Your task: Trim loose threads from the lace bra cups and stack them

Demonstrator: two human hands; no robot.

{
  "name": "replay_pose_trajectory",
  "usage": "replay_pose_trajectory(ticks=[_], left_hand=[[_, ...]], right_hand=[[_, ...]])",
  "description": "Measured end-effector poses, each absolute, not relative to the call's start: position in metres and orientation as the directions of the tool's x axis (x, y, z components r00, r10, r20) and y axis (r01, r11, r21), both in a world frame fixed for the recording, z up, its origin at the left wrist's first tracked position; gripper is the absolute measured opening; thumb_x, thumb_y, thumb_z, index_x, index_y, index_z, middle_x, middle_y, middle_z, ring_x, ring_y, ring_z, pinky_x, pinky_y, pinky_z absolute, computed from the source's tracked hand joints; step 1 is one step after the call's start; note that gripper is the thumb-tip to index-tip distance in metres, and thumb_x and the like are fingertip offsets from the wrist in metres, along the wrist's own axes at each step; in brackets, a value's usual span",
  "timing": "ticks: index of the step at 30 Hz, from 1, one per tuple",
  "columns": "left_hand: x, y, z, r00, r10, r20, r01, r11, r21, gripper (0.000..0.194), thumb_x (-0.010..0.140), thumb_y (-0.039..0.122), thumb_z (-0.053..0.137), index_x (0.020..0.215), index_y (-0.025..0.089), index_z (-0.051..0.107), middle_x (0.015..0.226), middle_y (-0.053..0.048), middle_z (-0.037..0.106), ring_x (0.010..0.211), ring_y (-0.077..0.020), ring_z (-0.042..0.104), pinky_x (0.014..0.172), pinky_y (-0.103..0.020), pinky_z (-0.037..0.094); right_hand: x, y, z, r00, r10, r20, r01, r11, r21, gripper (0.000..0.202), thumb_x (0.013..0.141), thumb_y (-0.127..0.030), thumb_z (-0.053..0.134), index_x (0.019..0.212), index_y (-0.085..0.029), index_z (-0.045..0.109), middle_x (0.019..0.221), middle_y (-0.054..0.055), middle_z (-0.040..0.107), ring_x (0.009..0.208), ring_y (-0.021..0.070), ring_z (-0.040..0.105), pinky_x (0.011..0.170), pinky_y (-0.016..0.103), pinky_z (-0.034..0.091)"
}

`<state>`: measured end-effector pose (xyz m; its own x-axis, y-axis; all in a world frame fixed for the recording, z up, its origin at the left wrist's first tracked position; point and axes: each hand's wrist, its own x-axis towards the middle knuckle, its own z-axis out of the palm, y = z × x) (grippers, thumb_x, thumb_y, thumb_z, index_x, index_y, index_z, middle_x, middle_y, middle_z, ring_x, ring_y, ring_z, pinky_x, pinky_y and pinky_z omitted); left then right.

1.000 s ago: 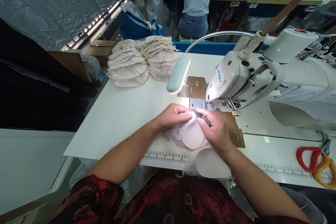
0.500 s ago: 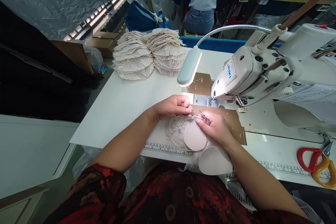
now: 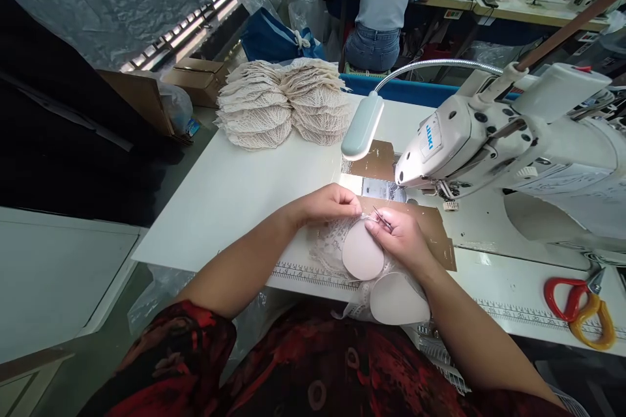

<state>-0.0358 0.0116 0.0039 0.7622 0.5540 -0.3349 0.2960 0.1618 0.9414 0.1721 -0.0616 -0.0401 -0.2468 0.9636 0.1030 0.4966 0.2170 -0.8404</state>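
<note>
A white lace bra (image 3: 362,251) with two smooth pale cups hangs over the front edge of the sewing table. My left hand (image 3: 341,202) is closed, thumb and fingertips pinching the thin upper edge of the lace. Close beside it on the right, my right hand (image 3: 396,232) is closed on the same edge near the upper cup. Small pointed metal snips (image 3: 383,218) stick out of the right hand, tips toward the left hand; their handles are hidden in the palm. Whether a loose thread lies between the hands is too fine to tell.
A white JUKI sewing machine (image 3: 454,137) stands right of the hands, with a lamp (image 3: 362,127) on a bent neck. Stacked lace pieces (image 3: 286,104) lie at the back left. Red-and-orange scissors (image 3: 581,306) rest at the right. A person (image 3: 384,0) sits beyond.
My left hand has moved slightly right and down, its fingers now closer to the right hand. The view has shifted a little; the right hand keeps its hold.
</note>
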Motion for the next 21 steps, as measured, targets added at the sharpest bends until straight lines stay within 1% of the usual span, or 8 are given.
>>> replay_pose_trajectory(ticks=[3, 7, 10, 12, 14, 17, 19, 21], left_hand=[[-0.035, 0.013, 0.002, 0.739, 0.550, -0.389, 0.239, 0.326, 0.915, 0.029, 0.084, 0.034, 0.066, 0.090, 0.005, 0.066, 0.089, -0.009, 0.061, 0.078, -0.0095, 0.053, 0.070, -0.020, 0.041], [-0.035, 0.013, 0.003, 0.705, 0.558, -0.437, 0.248, 0.383, 0.890, 0.031, 0.081, 0.035, 0.068, 0.091, 0.006, 0.066, 0.079, -0.005, 0.057, 0.059, -0.0039, 0.040, 0.053, -0.017, 0.028], [-0.034, 0.013, 0.004, 0.680, 0.591, -0.434, 0.242, 0.378, 0.893, 0.033, 0.081, 0.038, 0.067, 0.085, 0.006, 0.062, 0.072, -0.004, 0.052, 0.059, -0.0055, 0.040, 0.053, -0.019, 0.028], [-0.034, 0.013, 0.004, 0.672, 0.609, -0.422, 0.230, 0.370, 0.900, 0.032, 0.081, 0.038, 0.067, 0.083, 0.007, 0.060, 0.074, -0.004, 0.053, 0.062, -0.0066, 0.044, 0.056, -0.019, 0.032], [-0.034, 0.012, 0.004, 0.678, 0.613, -0.406, 0.216, 0.361, 0.907, 0.031, 0.082, 0.038, 0.066, 0.083, 0.007, 0.060, 0.076, -0.005, 0.054, 0.064, -0.0069, 0.046, 0.057, -0.019, 0.034], [-0.035, 0.011, 0.004, 0.680, 0.606, -0.413, 0.259, 0.328, 0.909, 0.033, 0.084, 0.041, 0.064, 0.085, 0.008, 0.060, 0.068, -0.002, 0.048, 0.057, -0.0058, 0.040, 0.052, -0.019, 0.028], [-0.036, 0.011, 0.005, 0.679, 0.604, -0.419, 0.290, 0.304, 0.908, 0.034, 0.085, 0.042, 0.063, 0.086, 0.009, 0.060, 0.064, -0.001, 0.044, 0.054, -0.0054, 0.036, 0.048, -0.019, 0.024], [-0.035, 0.010, 0.006, 0.685, 0.607, -0.403, 0.292, 0.277, 0.915, 0.034, 0.086, 0.042, 0.062, 0.087, 0.009, 0.060, 0.064, -0.001, 0.044, 0.054, -0.0053, 0.036, 0.047, -0.019, 0.023]], right_hand=[[0.171, -0.060, -0.038, -0.274, 0.958, 0.089, 0.494, 0.219, -0.842, 0.036, 0.091, -0.041, 0.051, 0.067, -0.014, 0.042, 0.062, 0.000, 0.043, 0.058, 0.0101, 0.038, 0.054, 0.026, 0.028], [0.171, -0.060, -0.035, -0.282, 0.958, 0.052, 0.499, 0.193, -0.845, 0.035, 0.091, -0.043, 0.050, 0.071, -0.014, 0.050, 0.066, 0.001, 0.049, 0.062, 0.0116, 0.043, 0.057, 0.026, 0.032], [0.175, -0.059, -0.033, -0.233, 0.972, 0.018, 0.494, 0.134, -0.859, 0.037, 0.091, -0.050, 0.052, 0.098, -0.015, 0.061, 0.080, 0.002, 0.060, 0.072, 0.0147, 0.053, 0.066, 0.027, 0.039], [0.181, -0.059, -0.030, -0.198, 0.979, 0.040, 0.508, 0.137, -0.851, 0.045, 0.093, -0.052, 0.046, 0.115, -0.016, 0.059, 0.090, 0.004, 0.064, 0.080, 0.0168, 0.058, 0.071, 0.028, 0.041], [0.188, -0.059, -0.024, -0.183, 0.981, 0.057, 0.544, 0.150, -0.826, 0.045, 0.096, -0.050, 0.041, 0.118, -0.016, 0.060, 0.090, 0.004, 0.065, 0.082, 0.0172, 0.059, 0.072, 0.028, 0.042], [0.196, -0.062, -0.010, -0.183, 0.983, -0.011, 0.607, 0.105, -0.787, 0.037, 0.092, -0.050, 0.049, 0.115, -0.024, 0.063, 0.086, 0.000, 0.066, 0.079, 0.0167, 0.059, 0.072, 0.028, 0.043], [0.199, -0.065, -0.001, -0.180, 0.983, -0.049, 0.666, 0.085, -0.741, 0.034, 0.089, -0.050, 0.053, 0.113, -0.028, 0.065, 0.090, -0.001, 0.067, 0.081, 0.0172, 0.060, 0.074, 0.029, 0.043], [0.198, -0.066, 0.007, -0.189, 0.981, -0.051, 0.712, 0.101, -0.695, 0.031, 0.089, -0.049, 0.054, 0.110, -0.030, 0.067, 0.097, -0.002, 0.068, 0.084, 0.0176, 0.061, 0.075, 0.030, 0.043]])
